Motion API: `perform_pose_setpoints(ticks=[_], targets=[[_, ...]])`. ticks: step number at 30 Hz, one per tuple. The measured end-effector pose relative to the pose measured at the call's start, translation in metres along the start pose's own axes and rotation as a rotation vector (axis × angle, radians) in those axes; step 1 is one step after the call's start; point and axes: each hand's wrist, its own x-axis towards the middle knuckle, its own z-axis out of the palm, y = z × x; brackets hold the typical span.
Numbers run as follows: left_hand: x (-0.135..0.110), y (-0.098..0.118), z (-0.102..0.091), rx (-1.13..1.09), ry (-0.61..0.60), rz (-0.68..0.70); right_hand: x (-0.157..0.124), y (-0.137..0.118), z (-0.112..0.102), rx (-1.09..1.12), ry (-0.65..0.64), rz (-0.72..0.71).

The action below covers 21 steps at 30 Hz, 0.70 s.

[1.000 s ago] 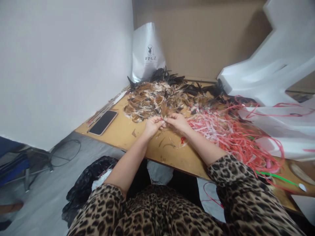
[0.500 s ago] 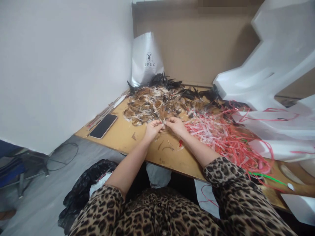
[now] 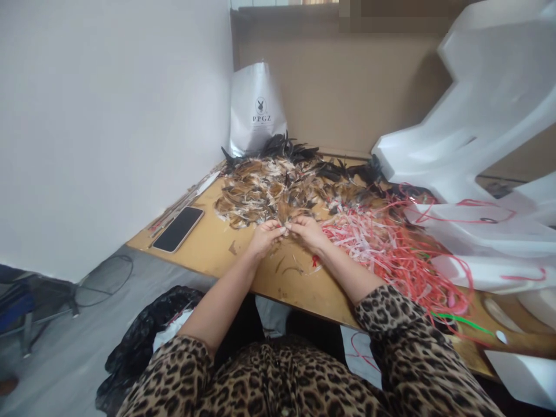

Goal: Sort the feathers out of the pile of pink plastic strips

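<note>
My left hand [image 3: 264,238] and my right hand [image 3: 307,231] meet fingertip to fingertip at the near edge of a heap of brown, white and black feathers [image 3: 278,185] on a wooden table [image 3: 217,252]. Both pinch a small bunch of brown feathers [image 3: 287,215] between them, fingers closed. A tangle of red and pink strips [image 3: 395,243] lies just to the right of my right hand. A few loose feathers lie on the table below my hands.
A black phone [image 3: 178,229] lies on the table's left side near the wall. A white bag [image 3: 257,107] stands at the back corner. White foam pieces [image 3: 473,139] crowd the right. A black plastic bag [image 3: 147,336] sits on the floor by my lap.
The view has tilted slightly, so everything sits a bit lower in the picture. My hands stay together on the feathers at the same spot of the table.
</note>
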Motion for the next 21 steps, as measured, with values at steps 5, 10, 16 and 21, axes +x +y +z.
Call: perform_pose_setpoints(ticks=[5,10,16,21], targets=[[0.002,-0.001,0.001,0.055,0.042,0.01,0.004,-0.017,-0.018,-0.119,0.091,-0.007],[0.005,-0.002,0.0,0.088,0.076,0.02,0.009,-0.052,-0.076,-0.26,0.324,-0.101],[0.004,-0.001,0.003,0.134,0.047,0.009,0.014,-0.059,-0.148,-0.444,0.655,-0.107],[0.002,0.0,0.006,0.141,0.051,0.0,0.031,-0.041,-0.171,-0.573,0.701,0.0]])
